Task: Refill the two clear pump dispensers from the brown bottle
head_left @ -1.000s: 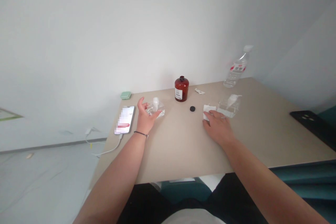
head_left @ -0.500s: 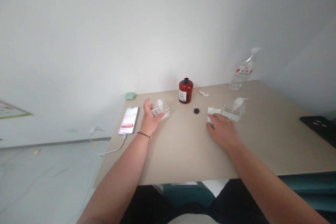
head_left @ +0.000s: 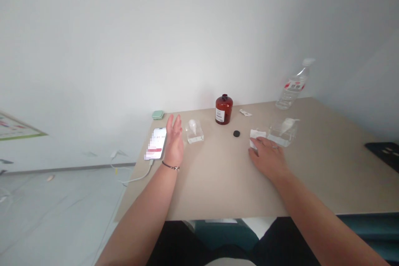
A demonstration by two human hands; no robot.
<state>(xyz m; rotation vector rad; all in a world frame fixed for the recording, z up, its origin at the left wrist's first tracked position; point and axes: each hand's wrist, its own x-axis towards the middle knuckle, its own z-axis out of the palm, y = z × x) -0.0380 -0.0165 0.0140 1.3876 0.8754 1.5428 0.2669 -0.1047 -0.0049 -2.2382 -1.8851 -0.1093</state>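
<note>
My left hand (head_left: 175,143) is raised over the table with its fingers stretched and holds nothing. Just right of it stands a small clear container (head_left: 195,138) with a white, rounded piece at its top. My right hand (head_left: 268,156) lies palm down with its fingers spread over a folded white tissue (head_left: 257,134), touching it and hiding part of it. Beside that hand is a second clear container (head_left: 282,138) with a white piece in or on it, too blurred to name. A round black cap (head_left: 236,134) lies between the hands.
Near the wall stand a brown-red bottle (head_left: 223,110) without a cap and a clear water bottle (head_left: 292,87). A crumpled white scrap (head_left: 245,113) lies between them. At left are a phone (head_left: 156,143) on a white cable (head_left: 139,178) and a green case (head_left: 157,115). A black object (head_left: 383,153) lies far right.
My left hand has let go of the clear container and moved a little left, its fingers now straight. The right hand stays on the tissue. The whole view has shifted slightly.
</note>
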